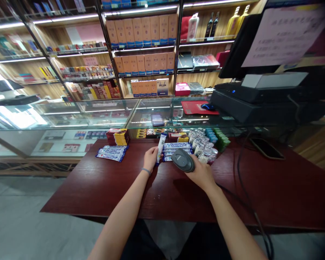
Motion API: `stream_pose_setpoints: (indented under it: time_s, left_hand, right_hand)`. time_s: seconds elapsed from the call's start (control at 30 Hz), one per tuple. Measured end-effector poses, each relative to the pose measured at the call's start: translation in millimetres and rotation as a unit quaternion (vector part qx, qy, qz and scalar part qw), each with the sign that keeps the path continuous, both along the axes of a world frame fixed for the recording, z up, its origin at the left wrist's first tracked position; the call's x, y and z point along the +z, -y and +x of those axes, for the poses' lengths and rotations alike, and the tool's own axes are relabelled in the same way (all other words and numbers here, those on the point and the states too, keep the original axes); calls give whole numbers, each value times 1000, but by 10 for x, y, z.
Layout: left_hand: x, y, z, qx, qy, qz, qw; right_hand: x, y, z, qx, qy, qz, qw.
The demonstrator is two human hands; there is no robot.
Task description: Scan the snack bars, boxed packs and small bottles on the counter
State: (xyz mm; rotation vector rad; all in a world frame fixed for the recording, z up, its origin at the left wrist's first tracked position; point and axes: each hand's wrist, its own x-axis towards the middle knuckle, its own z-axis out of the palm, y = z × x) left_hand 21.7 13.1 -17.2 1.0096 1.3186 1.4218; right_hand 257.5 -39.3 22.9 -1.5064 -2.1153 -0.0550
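Note:
My left hand (pixel 151 158) is closed on a slim blue-and-white snack packet (pixel 161 146), held tilted up off the table. In my right hand (pixel 202 172) is a dark barcode scanner (pixel 183 160), its head toward the packet. Beneath and beyond the scanner lies a row of similar blue-and-white packets (pixel 177 146). A second pile of these packets (pixel 112 153) rests to the left, in front of a stack of red-and-yellow packs (pixel 117 137). Several clear, silver-topped containers (pixel 203 144) stand just past my right hand, beside blue and green ones (pixel 221 139).
A dark red wooden table (pixel 103 191) fills the foreground. Behind it runs a glass display counter (pixel 108 112) with a mouse (pixel 207 107) on a red mat. At right are a monitor (pixel 239 47), a phone (pixel 267 148) and a hanging black cable (pixel 239 173). Stocked shelves line the wall.

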Motion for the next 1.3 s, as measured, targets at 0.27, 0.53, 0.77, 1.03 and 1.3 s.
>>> stream_pose_setpoints:
  time_s: [0.27,0.53,0.77,1.03,1.3]
  left_hand:
    - [321,11,-255,59,-181,96,977]
    - [693,278,-1063,142,-519,102,837]
    - [432,441,-1989,93,-667,73,736]
    - [280,320,-2415,95,-708,2,700]
    - [118,239,-2439,124,-693,-19,710]
  right_hand:
    - [-65,-40,25,6,0,36,999]
    - [-196,-103,66,-7,14,49,999]
    - [-256,-116,70,-2,3,57,998]
    - [-353,-152,100,-8,-7,68,998]
    - [-396,-174,122,1,-17,55,998]
